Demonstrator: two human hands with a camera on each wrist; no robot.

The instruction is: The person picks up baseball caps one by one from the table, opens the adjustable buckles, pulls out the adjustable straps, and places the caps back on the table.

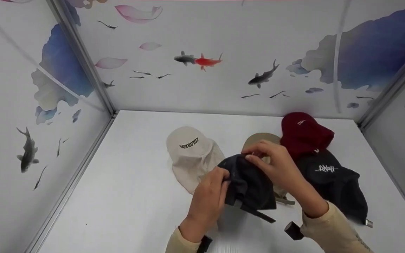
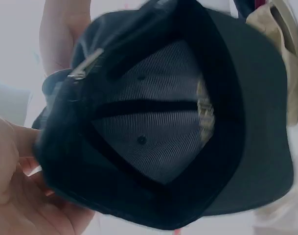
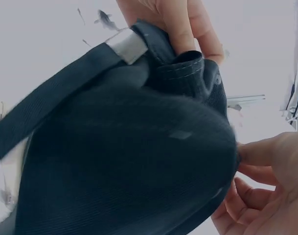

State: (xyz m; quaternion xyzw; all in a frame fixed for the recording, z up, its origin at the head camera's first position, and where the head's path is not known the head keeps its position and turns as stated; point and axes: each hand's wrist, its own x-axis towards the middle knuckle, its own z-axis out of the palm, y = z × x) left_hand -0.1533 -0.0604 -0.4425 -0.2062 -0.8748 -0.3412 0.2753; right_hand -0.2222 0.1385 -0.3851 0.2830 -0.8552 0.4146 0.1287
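Both hands hold a dark navy baseball cap (image 1: 255,186) above the white table. The left hand (image 1: 207,196) grips its left edge. At the upper edge, the right hand (image 1: 276,161) pinches the fabric between thumb and fingers. The left wrist view looks into the cap's hollow (image 2: 173,117), with the brim (image 2: 263,117) to the right. A strap (image 3: 65,85) with a metal buckle (image 3: 128,46) shows in the right wrist view, and in the head view it hangs low. Behind the navy cap is a khaki cap (image 1: 260,138), partly hidden by the right hand.
A cream cap (image 1: 186,144) lettered "COLORADO" lies on the white table (image 1: 125,168), left of the hands. On the right, a dark red cap (image 1: 304,133) overlaps a black cap (image 1: 343,186) with white lettering. Printed panels (image 1: 202,91) enclose the table's back and sides.
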